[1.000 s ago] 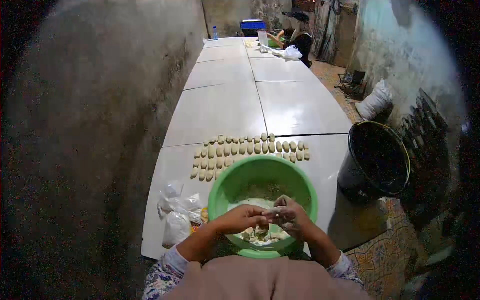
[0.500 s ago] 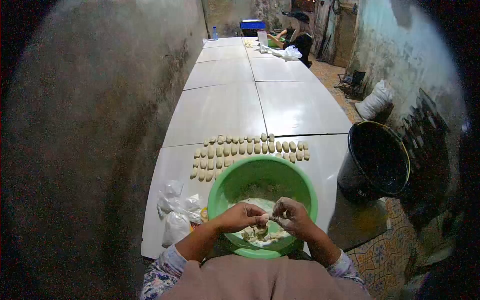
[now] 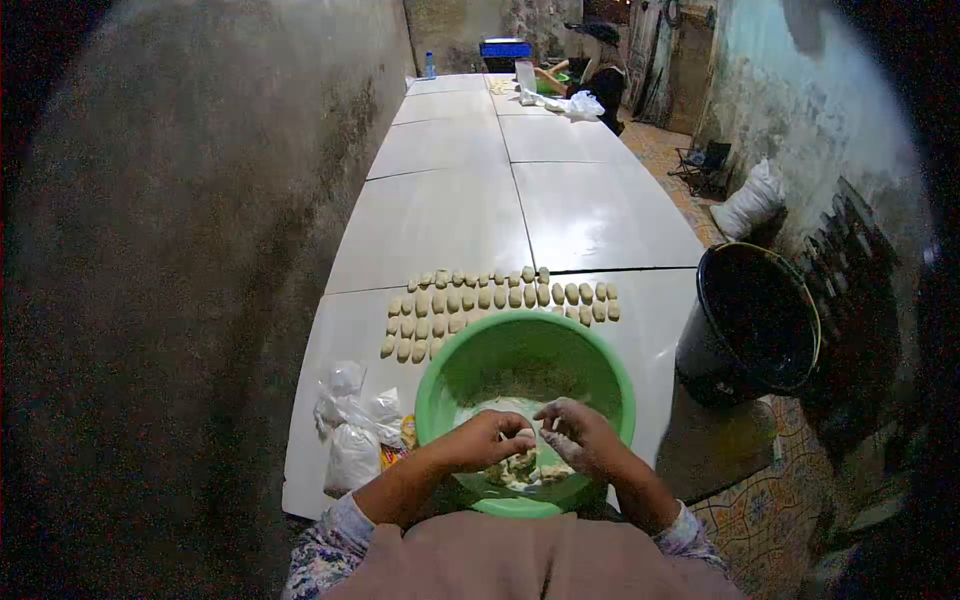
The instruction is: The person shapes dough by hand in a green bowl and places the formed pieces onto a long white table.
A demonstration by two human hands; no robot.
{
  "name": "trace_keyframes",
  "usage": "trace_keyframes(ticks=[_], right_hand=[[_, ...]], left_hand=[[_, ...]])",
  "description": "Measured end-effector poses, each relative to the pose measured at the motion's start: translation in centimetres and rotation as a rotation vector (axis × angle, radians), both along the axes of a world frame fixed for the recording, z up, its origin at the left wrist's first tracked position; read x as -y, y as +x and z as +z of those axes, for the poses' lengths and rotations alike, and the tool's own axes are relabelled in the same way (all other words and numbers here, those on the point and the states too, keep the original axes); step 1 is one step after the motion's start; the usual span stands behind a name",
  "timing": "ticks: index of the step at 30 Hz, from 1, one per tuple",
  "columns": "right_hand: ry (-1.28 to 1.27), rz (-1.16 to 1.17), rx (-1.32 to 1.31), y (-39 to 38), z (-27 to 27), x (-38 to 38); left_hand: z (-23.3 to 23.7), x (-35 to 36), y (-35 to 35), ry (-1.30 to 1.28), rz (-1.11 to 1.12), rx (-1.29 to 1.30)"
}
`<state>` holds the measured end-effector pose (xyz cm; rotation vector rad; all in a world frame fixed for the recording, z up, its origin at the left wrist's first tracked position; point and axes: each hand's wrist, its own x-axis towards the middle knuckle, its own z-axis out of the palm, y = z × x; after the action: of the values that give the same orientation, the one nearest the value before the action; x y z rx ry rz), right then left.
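Observation:
Both my hands are over a green plastic basin (image 3: 622, 400) that holds white flour and crumbly pale dough (image 3: 520, 468). My left hand (image 3: 488, 440) is closed, thumb and fingertips pinching a small piece of pale dough (image 3: 526, 436), partly hidden by the fingers. Facing it, my right hand (image 3: 582, 436) is dusted with flour, its thumb and index finger apart with nothing visible between them. Beyond the basin, several small oval dough pieces (image 3: 484, 298) lie in rows on the white table; the basin's rim hides some of them.
Left of the basin are plastic bags of white powder (image 3: 352, 455) and a yellow-red packet (image 3: 392, 455). A black bucket (image 3: 700, 340) stands at the table's right edge. At the far end a person (image 3: 598, 75) works beside white plastic (image 3: 582, 104). A white sack (image 3: 752, 198) leans by the right wall.
My right hand has opened its pinch and moved slightly away from my left. The left fingers have curled a little around the dough piece. The rows on the table look the same.

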<state>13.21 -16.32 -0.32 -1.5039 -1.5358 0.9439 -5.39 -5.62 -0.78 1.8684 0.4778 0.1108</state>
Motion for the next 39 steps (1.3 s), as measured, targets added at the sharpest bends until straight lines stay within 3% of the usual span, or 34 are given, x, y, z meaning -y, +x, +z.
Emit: trace_keyframes(ticks=[1, 5, 10, 12, 18, 21, 23, 26, 30, 32, 33, 36, 39], right_hand=[[-0.094, 0.048, 0.041, -0.1, 0.5, 0.0], [-0.026, 0.275, 0.112, 0.1, 1.0, 0.2], [0.153, 0.253, 0.198, -0.3, 0.6, -0.1], [0.178, 0.168, 0.171, 0.1, 0.2, -0.2], [0.181, 0.131, 0.119, -0.2, 0.7, -0.2], [0.141, 0.144, 0.191, 0.0, -0.2, -0.5], [0.297, 0.157, 0.207, 0.1, -1.3, -0.4], [0.191, 0.157, 0.352, 0.3, -0.7, -0.4], [0.152, 0.15, 0.332, 0.3, 0.4, -0.2], [0.033, 0.06, -0.103, -0.2, 0.7, 0.0], [0.058, 0.054, -0.131, -0.1, 0.3, 0.0], [0.104, 0.089, 0.091, 0.0, -0.1, -0.4], [0.128, 0.079, 0.135, 0.3, -0.4, -0.4]], left_hand=[[0.0, 0.0, 0.0, 0.005, -0.005, -0.013], [-0.4, -0.2, -0.3, 0.006, 0.028, -0.005], [0.8, -0.1, -0.3, -0.19, -0.001, -0.054], [0.2, -0.1, -0.3, -0.382, 0.02, 0.061], [-1.2, -0.3, -0.3, -0.31, -0.056, 0.02], [-0.6, -0.4, -0.2, -0.125, -0.07, -0.024], [-0.6, -0.4, -0.3, 0.021, -0.077, -0.063], [-1.1, -0.4, -0.3, -0.007, -0.067, -0.024], [-0.1, 0.2, -0.1, -0.112, -0.004, -0.037], [-1.0, 0.1, -0.1, -0.007, 0.038, 0.059], [-0.2, 0.1, -0.2, -0.003, 0.028, 0.035], [0.2, 0.7, -0.1, 0.033, 0.014, 0.096], [0.2, 0.5, 0.1, -0.05, 0.019, 0.043]])
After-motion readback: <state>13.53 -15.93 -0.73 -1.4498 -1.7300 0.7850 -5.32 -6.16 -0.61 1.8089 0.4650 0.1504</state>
